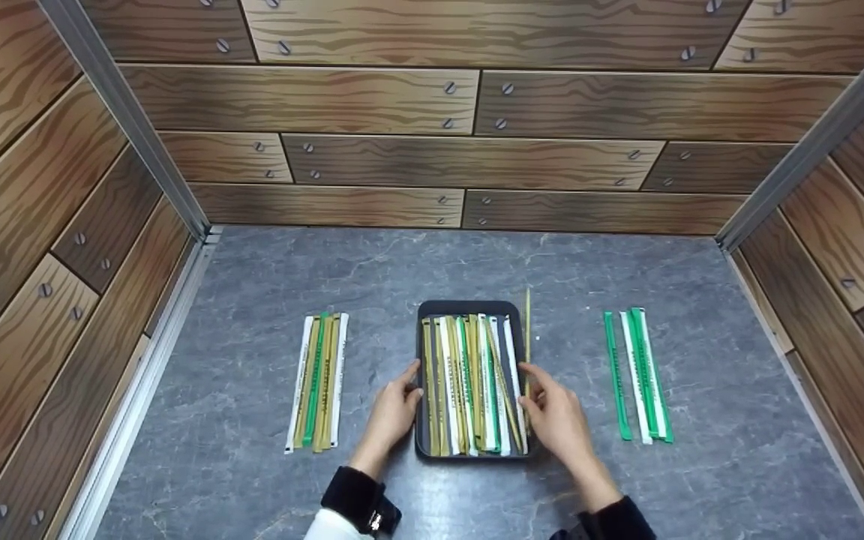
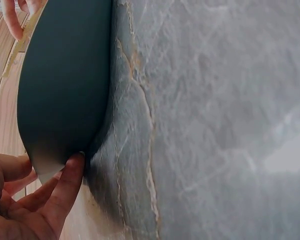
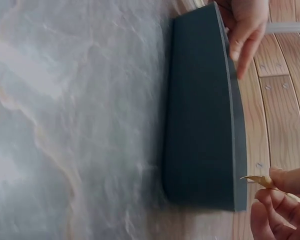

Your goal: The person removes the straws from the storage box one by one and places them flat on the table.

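A tray [image 1: 469, 307] on a grey table [image 1: 469, 262], sticks [image 1: 466, 375] lengthwise inside, hands apart at opposite sides — left hand [image 1: 393, 411] gripping the left wall, right hand [image 1: 558, 416] pinching a gold stick [image 1: 527, 330] beside the right rim — a left pile [image 1: 316, 382] and a right pile [image 1: 644, 375] flanking.

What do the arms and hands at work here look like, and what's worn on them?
They're a person's: the left hand and right hand are bare. A black cuff circles the left wrist, with a small shiny piece and a white sleeve below. The right wrist has black covering.
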A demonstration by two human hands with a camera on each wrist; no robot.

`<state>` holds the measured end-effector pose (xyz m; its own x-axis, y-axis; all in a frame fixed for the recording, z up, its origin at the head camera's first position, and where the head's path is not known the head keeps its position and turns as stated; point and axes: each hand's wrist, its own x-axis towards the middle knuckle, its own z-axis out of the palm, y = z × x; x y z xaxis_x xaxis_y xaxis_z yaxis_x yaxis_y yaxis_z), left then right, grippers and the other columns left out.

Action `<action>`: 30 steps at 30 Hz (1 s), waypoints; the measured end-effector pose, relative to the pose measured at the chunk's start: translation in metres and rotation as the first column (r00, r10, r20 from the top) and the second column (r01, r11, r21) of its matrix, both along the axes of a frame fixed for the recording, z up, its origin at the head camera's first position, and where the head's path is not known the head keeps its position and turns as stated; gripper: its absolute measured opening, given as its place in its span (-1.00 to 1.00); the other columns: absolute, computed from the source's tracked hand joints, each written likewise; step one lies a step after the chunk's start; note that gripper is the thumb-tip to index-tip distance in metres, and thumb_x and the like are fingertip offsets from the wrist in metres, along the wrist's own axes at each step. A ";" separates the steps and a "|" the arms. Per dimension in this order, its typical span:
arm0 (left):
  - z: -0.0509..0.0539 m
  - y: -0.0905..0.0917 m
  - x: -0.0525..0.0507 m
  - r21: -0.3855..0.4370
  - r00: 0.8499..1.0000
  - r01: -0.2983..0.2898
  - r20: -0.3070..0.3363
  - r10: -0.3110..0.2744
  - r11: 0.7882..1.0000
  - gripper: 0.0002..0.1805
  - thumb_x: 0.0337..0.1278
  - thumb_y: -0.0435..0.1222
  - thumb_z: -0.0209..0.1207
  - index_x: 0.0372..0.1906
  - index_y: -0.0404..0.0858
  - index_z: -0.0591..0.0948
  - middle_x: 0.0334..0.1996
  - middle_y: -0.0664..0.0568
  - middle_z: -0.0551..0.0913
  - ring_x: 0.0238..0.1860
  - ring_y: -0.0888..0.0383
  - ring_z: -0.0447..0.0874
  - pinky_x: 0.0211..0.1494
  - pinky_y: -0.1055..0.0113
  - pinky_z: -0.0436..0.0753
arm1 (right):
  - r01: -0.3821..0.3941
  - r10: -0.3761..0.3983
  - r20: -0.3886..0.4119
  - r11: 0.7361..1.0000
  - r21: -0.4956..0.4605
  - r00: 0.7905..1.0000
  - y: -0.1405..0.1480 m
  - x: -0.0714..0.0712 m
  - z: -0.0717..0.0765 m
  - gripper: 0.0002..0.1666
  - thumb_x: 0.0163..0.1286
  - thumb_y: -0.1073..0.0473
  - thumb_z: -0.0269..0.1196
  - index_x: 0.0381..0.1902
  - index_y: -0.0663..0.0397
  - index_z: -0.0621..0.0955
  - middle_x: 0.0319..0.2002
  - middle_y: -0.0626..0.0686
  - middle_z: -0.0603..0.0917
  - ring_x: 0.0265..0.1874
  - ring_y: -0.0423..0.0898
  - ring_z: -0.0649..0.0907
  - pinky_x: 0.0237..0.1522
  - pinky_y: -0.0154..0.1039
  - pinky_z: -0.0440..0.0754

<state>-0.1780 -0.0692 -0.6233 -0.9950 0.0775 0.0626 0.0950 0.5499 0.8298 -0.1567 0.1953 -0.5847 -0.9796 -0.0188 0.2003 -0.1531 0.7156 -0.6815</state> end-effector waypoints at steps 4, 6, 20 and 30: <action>0.000 0.000 0.000 0.000 1.000 -0.006 0.007 0.006 1.000 -0.42 0.22 -0.45 0.20 0.36 -0.30 0.43 -0.24 -0.20 0.72 -0.24 -0.05 0.69 0.01 0.00 0.63 | 0.044 -0.044 0.008 0.999 0.020 0.999 0.017 -0.003 0.003 -0.37 0.20 0.43 0.35 0.25 0.16 0.52 -0.42 0.02 0.65 -0.53 -0.09 0.63 -0.52 -0.17 0.62; 0.000 0.000 0.000 0.000 1.000 -0.012 0.015 0.012 1.000 -0.42 0.23 -0.44 0.20 0.37 -0.28 0.43 -0.21 -0.21 0.72 -0.22 -0.06 0.70 0.02 0.00 0.62 | 0.079 -0.080 0.014 0.996 0.047 0.997 0.029 -0.003 0.003 -0.34 0.21 0.42 0.34 0.29 0.17 0.48 -0.42 0.05 0.66 -0.51 -0.06 0.64 -0.48 -0.14 0.62; -0.001 -0.001 -0.001 0.012 1.000 0.002 -0.009 -0.002 1.000 -0.44 0.23 -0.48 0.19 0.35 -0.33 0.45 -0.24 -0.18 0.72 -0.18 -0.04 0.69 0.03 0.00 0.61 | 0.319 -0.378 0.234 0.913 0.255 0.896 0.102 -0.007 -0.003 -0.53 0.38 0.29 0.18 0.23 0.27 0.51 -0.23 0.29 0.69 -0.45 0.14 0.66 -0.55 0.03 0.58; 0.001 -0.001 0.000 0.011 1.000 -0.004 0.011 0.004 1.000 -0.42 0.21 -0.45 0.21 0.36 -0.30 0.43 -0.20 -0.20 0.71 -0.17 -0.07 0.68 0.08 -0.01 0.59 | 0.396 -0.471 0.217 0.863 0.316 0.855 0.115 -0.009 -0.016 -0.56 0.42 0.27 0.15 0.24 0.17 0.52 -0.02 0.43 0.60 -0.21 0.41 0.62 -0.44 0.28 0.55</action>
<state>-0.1783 -0.0699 -0.6222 -0.9960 0.0728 0.0526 0.0837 0.5412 0.8367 -0.1654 0.3102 -0.6005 -0.9120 0.4087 -0.0333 0.3811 0.8147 -0.4370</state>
